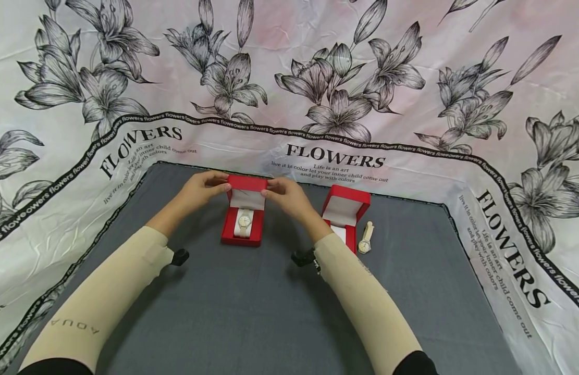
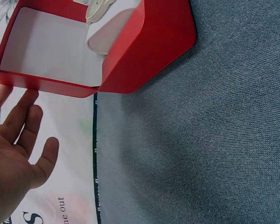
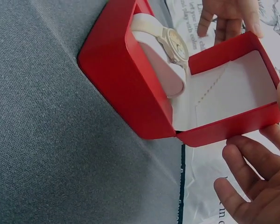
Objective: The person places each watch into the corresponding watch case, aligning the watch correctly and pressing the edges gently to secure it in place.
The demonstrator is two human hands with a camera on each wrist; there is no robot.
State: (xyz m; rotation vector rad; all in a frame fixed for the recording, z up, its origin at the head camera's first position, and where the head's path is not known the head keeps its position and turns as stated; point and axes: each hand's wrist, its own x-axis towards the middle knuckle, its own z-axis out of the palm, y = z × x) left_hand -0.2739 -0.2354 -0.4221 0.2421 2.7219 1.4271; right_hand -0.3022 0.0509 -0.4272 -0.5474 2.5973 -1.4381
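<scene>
A red watch box (image 1: 228, 227) stands with its lid up, showing a white lining. Inside, a pale-strapped watch (image 1: 244, 222) is wrapped round a white cushion (image 3: 164, 74). My left hand (image 1: 201, 188) pinches the left side of the raised lid (image 2: 46, 83), thumb at the front edge and fingertips against its outer side. On the opposite side, my right hand (image 1: 291, 199) holds the lid the same way, seen close up in the right wrist view with the lower fingers spread.
To the right stands a second red box (image 1: 361, 200), lid raised, partly hidden behind my right forearm. Beside it a cream-strapped watch (image 1: 365, 238) lies on the grey cloth (image 1: 251, 312). A flower-printed white sheet (image 1: 251, 140) borders the cloth at the back and sides.
</scene>
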